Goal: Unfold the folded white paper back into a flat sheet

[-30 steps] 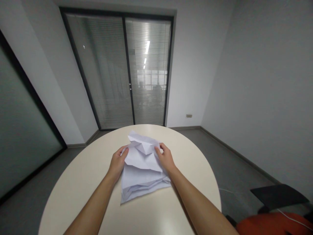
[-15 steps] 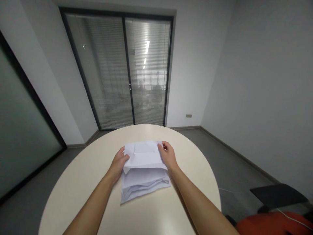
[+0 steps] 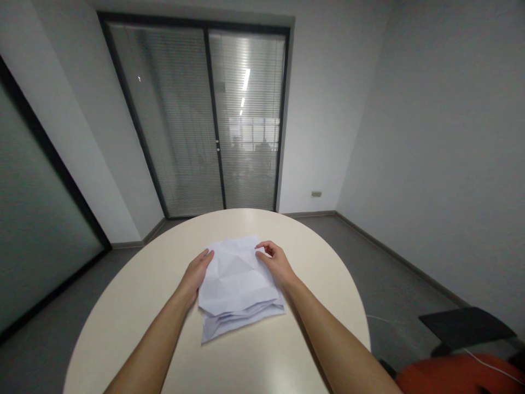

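Observation:
A creased white sheet of paper lies on top of a stack of crumpled, folded white paper in the middle of the table. My left hand grips the sheet's left edge, its thumb on top and the other fingers mostly hidden along the side. At the upper right edge is my right hand, with thumb and forefinger apart and the tips over or beside the paper; I cannot tell whether they touch it. The remaining right fingers are curled.
The papers rest on a round cream table. At the lower right stands a chair with a red seat and a black part. Beyond the table are a glass door with blinds and a wall socket.
The top sheet, raised and folded before, now lies flatter and reaches closer to me over the stack. My right hand has loosened from its edge and shifted slightly left.

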The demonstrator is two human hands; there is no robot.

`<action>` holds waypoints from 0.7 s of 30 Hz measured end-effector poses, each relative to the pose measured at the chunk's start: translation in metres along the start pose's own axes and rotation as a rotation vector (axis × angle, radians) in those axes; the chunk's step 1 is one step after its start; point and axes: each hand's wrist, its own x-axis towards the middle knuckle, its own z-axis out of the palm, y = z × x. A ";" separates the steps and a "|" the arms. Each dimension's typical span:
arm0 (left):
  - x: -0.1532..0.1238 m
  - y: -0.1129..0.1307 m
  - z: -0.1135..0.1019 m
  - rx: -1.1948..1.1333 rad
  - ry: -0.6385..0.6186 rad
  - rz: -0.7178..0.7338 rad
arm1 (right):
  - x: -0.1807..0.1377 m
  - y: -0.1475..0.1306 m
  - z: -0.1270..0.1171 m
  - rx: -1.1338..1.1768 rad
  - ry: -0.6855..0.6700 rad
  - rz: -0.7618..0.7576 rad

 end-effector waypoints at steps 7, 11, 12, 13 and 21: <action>-0.013 0.014 0.009 0.129 -0.016 -0.096 | 0.004 -0.001 -0.002 -0.032 0.029 -0.052; -0.013 0.014 0.009 0.141 0.088 -0.050 | 0.003 -0.001 -0.004 -0.138 0.056 -0.056; -0.012 0.015 0.009 0.114 0.094 -0.045 | 0.002 -0.001 -0.004 -0.167 0.054 -0.042; -0.012 0.015 0.008 0.075 0.091 -0.044 | 0.001 -0.002 -0.004 -0.191 0.046 -0.028; -0.009 0.018 0.009 -0.178 0.044 -0.081 | -0.004 0.008 0.003 -0.178 -0.094 -0.025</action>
